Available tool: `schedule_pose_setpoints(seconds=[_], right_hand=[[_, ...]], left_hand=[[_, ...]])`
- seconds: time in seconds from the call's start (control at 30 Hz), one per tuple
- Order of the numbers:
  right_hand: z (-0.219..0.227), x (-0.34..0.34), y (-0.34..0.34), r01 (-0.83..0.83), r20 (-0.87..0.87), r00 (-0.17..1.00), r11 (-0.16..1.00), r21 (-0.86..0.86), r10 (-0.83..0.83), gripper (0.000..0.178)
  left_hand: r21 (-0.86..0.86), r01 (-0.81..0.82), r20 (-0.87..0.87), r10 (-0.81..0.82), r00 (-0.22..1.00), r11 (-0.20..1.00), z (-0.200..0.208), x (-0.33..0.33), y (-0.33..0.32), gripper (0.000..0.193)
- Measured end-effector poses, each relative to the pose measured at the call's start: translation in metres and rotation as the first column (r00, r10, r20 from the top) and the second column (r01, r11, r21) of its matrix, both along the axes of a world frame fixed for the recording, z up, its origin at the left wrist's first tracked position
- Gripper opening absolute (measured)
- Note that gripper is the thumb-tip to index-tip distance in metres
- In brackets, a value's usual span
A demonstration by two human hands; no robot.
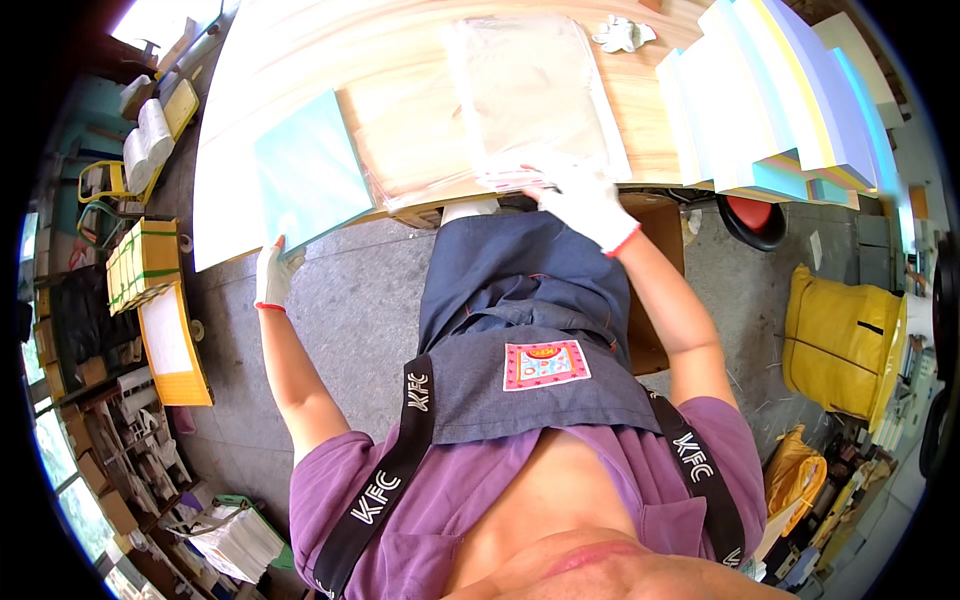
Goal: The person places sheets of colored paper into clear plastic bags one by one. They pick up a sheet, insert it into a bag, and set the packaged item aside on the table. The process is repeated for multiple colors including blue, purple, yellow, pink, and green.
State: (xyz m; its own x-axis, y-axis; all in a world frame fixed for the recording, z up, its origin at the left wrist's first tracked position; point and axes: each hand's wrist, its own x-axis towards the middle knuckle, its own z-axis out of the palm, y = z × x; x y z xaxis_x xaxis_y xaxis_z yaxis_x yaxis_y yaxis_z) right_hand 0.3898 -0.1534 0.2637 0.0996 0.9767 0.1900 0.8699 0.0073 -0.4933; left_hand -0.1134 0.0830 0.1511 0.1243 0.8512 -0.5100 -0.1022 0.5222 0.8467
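Note:
My left hand, in a white glove with a red cuff, grips the near edge of a flat light-blue pack of paper. The pack lies at a slant on the left part of the table, its near corner at the table's edge. My right hand, gloved likewise, bends its fingers at the near edge of a stack of clear plastic bags, pinching the film there. A loose, wrinkled clear bag spreads between the stack and the blue pack. The undersides of both hands are hidden.
Tall stacks of pastel paper stand on the table's right. A crumpled white glove lies behind the bags. Below the table are an open cardboard box and a black-and-red round stool. A yellow bundle sits at right.

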Motion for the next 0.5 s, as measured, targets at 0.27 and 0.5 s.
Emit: schedule_pose_setpoints(seconds=[0.27, 0.5], right_hand=[[-0.1, -0.073, 0.104, -0.352, 0.256, 0.916, 0.924, 0.147, 0.309, 0.017], [-0.023, 0.021, 0.112, -0.598, 0.408, 0.788, 0.734, 0.323, 0.462, 0.008]], left_hand=[[0.107, 0.119, -0.42, -0.064, 0.905, 0.987, -0.006, -0.025, 0.019, 0.055], [0.532, 0.581, -0.843, 0.446, 0.3, 0.615, 0.066, 0.074, -0.018, 0.07]])
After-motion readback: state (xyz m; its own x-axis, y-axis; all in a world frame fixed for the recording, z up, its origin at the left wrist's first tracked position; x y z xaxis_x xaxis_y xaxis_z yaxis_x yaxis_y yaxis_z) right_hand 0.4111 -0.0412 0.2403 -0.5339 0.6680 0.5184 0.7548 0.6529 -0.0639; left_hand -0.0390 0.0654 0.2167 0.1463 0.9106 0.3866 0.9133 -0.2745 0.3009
